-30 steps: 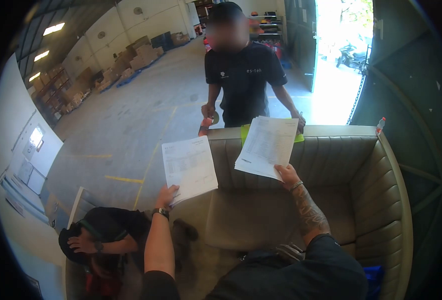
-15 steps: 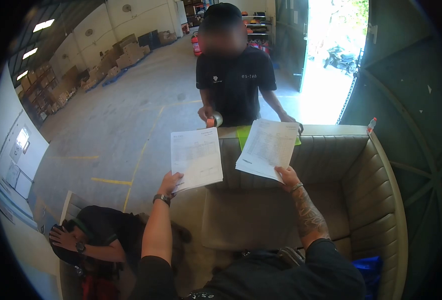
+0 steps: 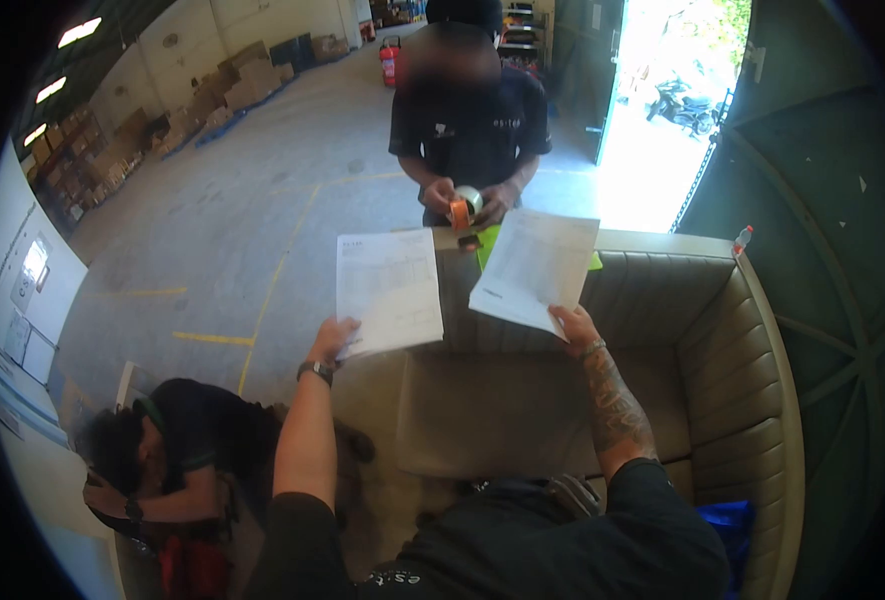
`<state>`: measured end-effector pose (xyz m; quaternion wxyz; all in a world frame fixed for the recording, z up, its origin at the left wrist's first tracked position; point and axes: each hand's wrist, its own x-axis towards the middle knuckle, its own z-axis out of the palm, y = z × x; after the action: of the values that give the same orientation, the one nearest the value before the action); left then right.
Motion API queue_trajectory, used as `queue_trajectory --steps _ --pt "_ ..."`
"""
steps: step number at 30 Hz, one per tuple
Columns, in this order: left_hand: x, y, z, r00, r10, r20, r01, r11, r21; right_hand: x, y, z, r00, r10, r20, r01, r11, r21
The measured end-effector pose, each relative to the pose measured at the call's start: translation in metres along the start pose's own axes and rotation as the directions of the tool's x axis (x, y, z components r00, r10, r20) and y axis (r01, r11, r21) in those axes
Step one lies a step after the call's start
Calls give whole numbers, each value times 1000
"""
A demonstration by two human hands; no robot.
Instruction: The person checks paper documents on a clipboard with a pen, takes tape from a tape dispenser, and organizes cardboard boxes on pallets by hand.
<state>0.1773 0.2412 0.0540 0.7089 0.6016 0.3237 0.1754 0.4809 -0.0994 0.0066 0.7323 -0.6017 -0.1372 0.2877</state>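
Note:
My left hand (image 3: 334, 338) grips the lower left corner of a stack of printed sheets (image 3: 390, 290), held up in front of me. In my right hand (image 3: 574, 328) is a second stack of printed papers (image 3: 537, 265), pinched at its lower right corner and tilted. The two stacks are apart, with a narrow gap between them. Behind the right stack, a bright green item (image 3: 486, 243) lies on the sofa's top edge. Across the sofa back a person (image 3: 470, 130) in a dark shirt holds an orange roll (image 3: 459, 213) and a pale roll of tape with both hands.
A padded sofa (image 3: 542, 405) curves around the front and right. A small bottle (image 3: 742, 240) stands on its top edge. At the lower left another person (image 3: 202, 440) bends forward, a hand at the head. Cardboard boxes (image 3: 252, 85) line the far wall; a doorway is at the upper right.
The person across the sofa has brought both hands together around the rolls. The bent person's head and hand have shifted lower. My view has tilted slightly, and both stacks stay in my hands.

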Motion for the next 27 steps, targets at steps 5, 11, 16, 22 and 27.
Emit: queue_trajectory --steps 5,11,16,22,27 --pt "23 -18 -5 999 29 -44 -27 998 48 6 -4 1 1000 -14 13 14 1000 20" --pt "21 -12 2 999 -10 -44 14 995 98 10 5 -12 1000 -8 18 9 1000 -12" --pt "42 -28 -9 999 16 31 -15 999 -33 3 -1 -12 999 17 31 -20 996 82" --pt "45 -21 -23 997 -23 77 21 1000 17 -5 -8 -9 998 58 -40 -58 998 -8" --pt "37 -15 -20 997 -18 68 16 999 42 -3 -3 -16 997 73 -9 -74 997 -21"
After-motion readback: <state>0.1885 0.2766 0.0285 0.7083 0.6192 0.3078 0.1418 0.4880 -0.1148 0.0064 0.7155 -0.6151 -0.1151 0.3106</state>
